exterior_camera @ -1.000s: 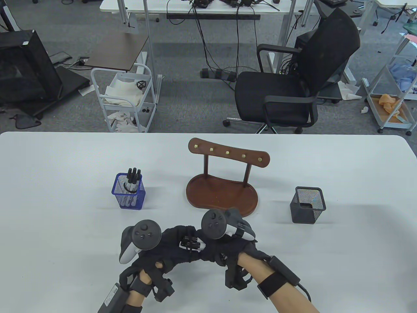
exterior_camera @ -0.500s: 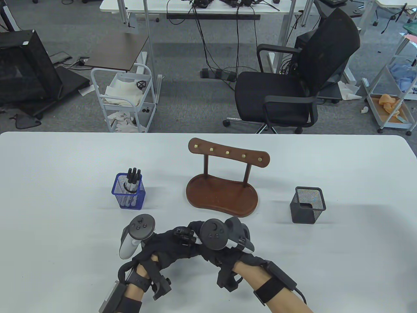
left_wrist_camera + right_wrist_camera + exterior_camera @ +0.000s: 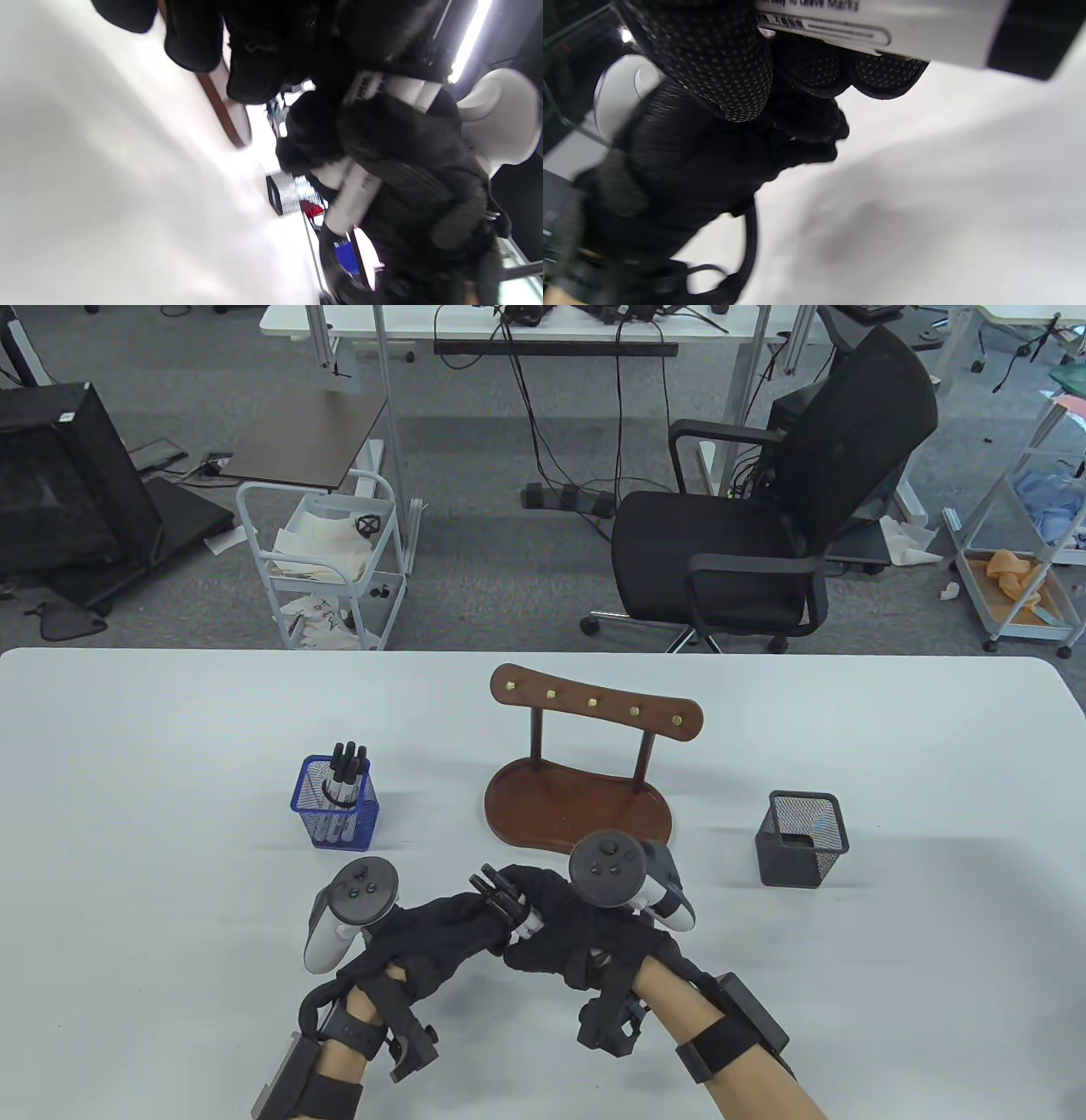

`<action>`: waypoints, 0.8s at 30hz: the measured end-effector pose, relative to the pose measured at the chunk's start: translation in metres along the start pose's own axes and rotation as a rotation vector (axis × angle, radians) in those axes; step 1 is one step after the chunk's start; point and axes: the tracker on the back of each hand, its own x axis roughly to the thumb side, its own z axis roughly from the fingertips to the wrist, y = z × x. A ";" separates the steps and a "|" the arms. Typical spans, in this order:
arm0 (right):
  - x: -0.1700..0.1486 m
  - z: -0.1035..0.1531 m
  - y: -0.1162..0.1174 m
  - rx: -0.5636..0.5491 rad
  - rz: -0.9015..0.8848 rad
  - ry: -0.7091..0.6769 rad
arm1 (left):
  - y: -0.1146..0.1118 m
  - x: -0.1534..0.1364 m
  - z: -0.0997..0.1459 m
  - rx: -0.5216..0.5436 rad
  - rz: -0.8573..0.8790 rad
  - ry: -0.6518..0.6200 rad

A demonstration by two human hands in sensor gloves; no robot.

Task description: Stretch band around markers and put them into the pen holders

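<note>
Markers [image 3: 509, 903] sit bundled between your two gloved hands, low over the near middle of the table [image 3: 127, 814], black caps pointing up and away from you. Your right hand [image 3: 585, 937] has its fingers curled round the white barrels; the right wrist view shows dotted fingertips [image 3: 734, 80] pressed against a printed barrel [image 3: 882, 25]. Your left hand [image 3: 441, 925] closes in on the same bundle from the other side, and the left wrist view, though blurred, shows dark fingers wrapped over white barrels [image 3: 352, 199]. No picture lets me make out the band, so I cannot say whether it is on yet.

Judging by their look, the markers are light, stiff and smooth, so loose ones will likely slide past each other. Hold them around the middle of the barrels, squeezed evenly, and keep the caps level. The band should be soft and springy; once on, it may roll along the slick plastic, so seat it near mid-length.

Further out, the blue holder [image 3: 337, 814] on the left already has a set of markers [image 3: 346, 776] standing in it. The black holder [image 3: 802, 838] on the right looks empty, and I would guess this bundle belongs there. Between them stands a wooden stand [image 3: 581, 785] with a row of brass pegs; carry the bundle clear of it.
</note>
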 end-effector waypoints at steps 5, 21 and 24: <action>-0.028 -0.005 -0.003 -0.010 -0.383 0.029 | -0.001 0.005 0.002 0.039 -0.067 -0.037; -0.067 -0.021 0.002 -0.290 -0.697 0.363 | -0.029 0.033 -0.006 -0.067 -0.376 -0.120; -0.071 -0.023 0.001 -0.349 -0.763 0.417 | -0.034 0.037 -0.006 -0.109 -0.340 -0.152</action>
